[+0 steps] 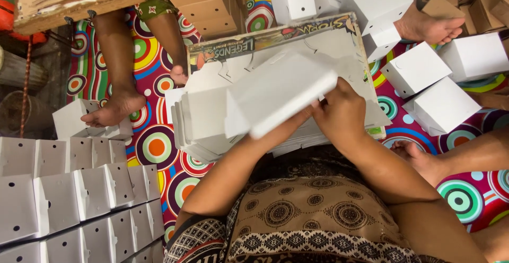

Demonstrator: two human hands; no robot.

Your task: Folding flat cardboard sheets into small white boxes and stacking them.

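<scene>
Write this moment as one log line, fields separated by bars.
right hand: grips white box blank | left hand: under blank, hidden | below: flat blanks stack

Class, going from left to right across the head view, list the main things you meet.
Flat punched white card blanks → another person's bare foot → white box being folded → right hand → assembled white boxes.

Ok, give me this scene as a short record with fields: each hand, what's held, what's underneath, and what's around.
left hand: mostly hidden under the white box, supporting it
right hand: grips the box's right end
under box: stack of flat white cutouts on a printed board
left side: rows of flat blanks
upper right: folded boxes
floor: circle-patterned mat
others: bare feet nearby
</scene>
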